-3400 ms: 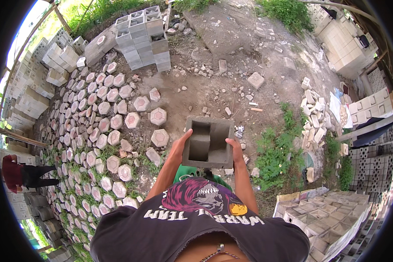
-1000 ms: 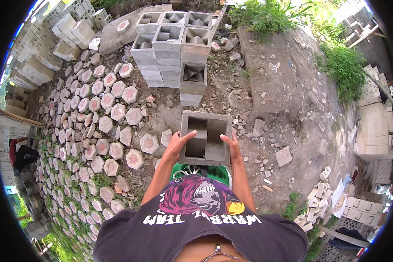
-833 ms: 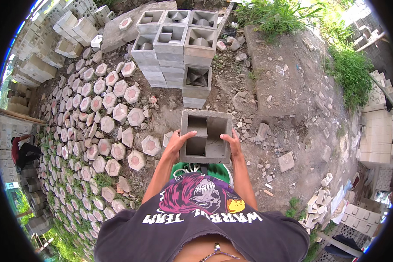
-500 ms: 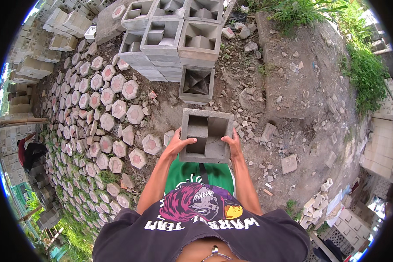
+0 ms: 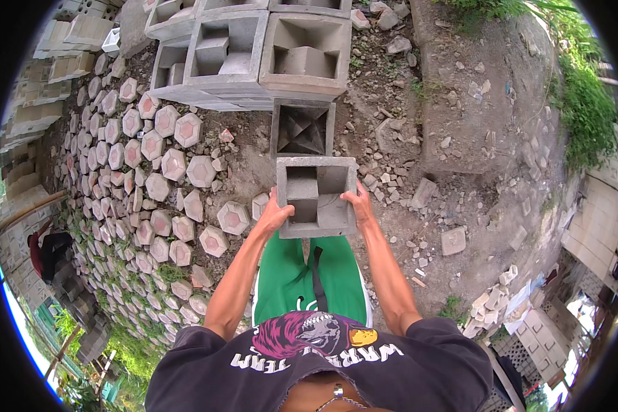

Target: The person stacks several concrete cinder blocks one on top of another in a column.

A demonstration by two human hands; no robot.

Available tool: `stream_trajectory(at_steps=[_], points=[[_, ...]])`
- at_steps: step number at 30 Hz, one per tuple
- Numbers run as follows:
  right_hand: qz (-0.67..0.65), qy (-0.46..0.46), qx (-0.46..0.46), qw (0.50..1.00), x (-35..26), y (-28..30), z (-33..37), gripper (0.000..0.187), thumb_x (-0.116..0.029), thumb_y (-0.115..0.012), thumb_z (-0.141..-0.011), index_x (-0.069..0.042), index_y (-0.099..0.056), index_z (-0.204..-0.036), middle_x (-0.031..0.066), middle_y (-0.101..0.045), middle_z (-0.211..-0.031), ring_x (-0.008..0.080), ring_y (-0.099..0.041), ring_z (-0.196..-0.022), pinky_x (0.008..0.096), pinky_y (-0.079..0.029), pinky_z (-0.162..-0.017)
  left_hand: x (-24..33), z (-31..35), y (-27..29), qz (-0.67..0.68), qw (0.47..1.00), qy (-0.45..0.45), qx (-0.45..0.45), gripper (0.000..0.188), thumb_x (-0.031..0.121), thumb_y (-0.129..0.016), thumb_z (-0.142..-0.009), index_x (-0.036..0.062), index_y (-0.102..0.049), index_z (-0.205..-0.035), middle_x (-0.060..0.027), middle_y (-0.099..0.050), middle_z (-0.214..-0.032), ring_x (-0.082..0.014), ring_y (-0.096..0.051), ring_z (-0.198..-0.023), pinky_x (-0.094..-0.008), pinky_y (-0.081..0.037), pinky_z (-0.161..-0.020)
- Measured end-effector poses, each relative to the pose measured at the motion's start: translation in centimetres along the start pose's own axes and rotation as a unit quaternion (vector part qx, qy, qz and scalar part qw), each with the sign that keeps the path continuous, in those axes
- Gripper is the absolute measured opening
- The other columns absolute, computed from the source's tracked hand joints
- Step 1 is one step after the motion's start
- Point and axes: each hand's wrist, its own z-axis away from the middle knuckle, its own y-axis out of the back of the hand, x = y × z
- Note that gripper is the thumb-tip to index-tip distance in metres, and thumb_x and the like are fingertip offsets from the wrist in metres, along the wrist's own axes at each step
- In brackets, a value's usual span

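Observation:
A square grey concrete block (image 5: 317,163) with recessed hollows on its upper face is held out in front of my body. My left hand (image 5: 276,212) grips its left side, the thumb over the rim. On the opposite side my right hand (image 5: 358,204) clasps it the same way. Just beyond it, a single block with a dark pyramid-shaped hollow (image 5: 302,130) stands on the ground against the stack of similar concrete blocks (image 5: 233,93). The held block's near edge is above my green shorts; its underside is hidden.
Many hexagonal pavers with reddish centres (image 5: 174,165) cover the ground to the left. Broken rubble (image 5: 391,161) lies to the right beside a raised dirt slab (image 5: 487,130). Another person (image 5: 46,250) is at the far left by block walls. Loose pale blocks (image 5: 491,302) lie lower right.
The held block is farther from my torso and nearer the lone block, with my arms stretched out more. The stack appears larger and closer in view.

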Motion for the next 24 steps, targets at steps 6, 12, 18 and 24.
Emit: stream_trajectory(at_steps=[6,12,18,24], points=[[-0.019,0.026,-0.006,0.999,0.7,-0.9,-6.5,0.060,-0.014,-0.062,-0.067,-0.002,-0.053,-0.124,0.0059,-0.062,-0.105,0.0176,-0.057,-0.092,0.0304,-0.046,-0.084,3.5,-4.6,1.0,-0.075,0.991,-0.080,0.072,0.097,0.026,-0.060,-0.068,-0.0008,-0.012,-0.149,-0.0289,0.000,-0.154,-0.0340,0.012,-0.144,-0.0407,-0.006,-0.117],[-0.016,0.025,0.000,1.000,-0.8,-3.1,-11.0,0.056,-0.013,-0.061,-0.068,-0.003,-0.055,-0.123,0.0062,-0.061,-0.104,0.0179,-0.057,-0.092,0.0311,-0.047,-0.082,4.9,-9.1,3.2,-0.091,0.983,-0.124,0.104,0.095,0.024,-0.059,-0.069,0.0009,-0.013,-0.149,-0.0272,-0.004,-0.154,-0.0346,0.011,-0.144,-0.0448,-0.001,-0.116],[-0.015,0.020,0.005,1.000,-0.7,-4.1,-13.3,0.087,-0.010,-0.061,-0.067,-0.005,-0.029,-0.148,0.0076,-0.059,-0.118,0.0159,-0.055,-0.099,0.0276,-0.043,-0.090,7.7,-11.4,5.0,-0.130,0.980,-0.122,0.090,0.094,0.016,-0.059,-0.067,-0.0031,-0.016,-0.148,-0.0244,-0.007,-0.156,-0.0266,0.000,-0.146,-0.0352,-0.015,-0.115],[-0.006,0.042,0.035,0.998,-1.7,-5.7,-13.0,0.073,-0.009,-0.063,-0.067,0.000,-0.045,-0.137,0.0076,-0.061,-0.113,0.0159,-0.056,-0.099,0.0275,-0.043,-0.089,6.8,-12.8,6.3,0.031,0.994,-0.099,0.022,0.092,0.010,-0.060,-0.064,-0.0013,-0.022,-0.147,-0.0215,-0.033,-0.147,-0.0293,-0.031,-0.137,-0.0356,-0.025,-0.111]])
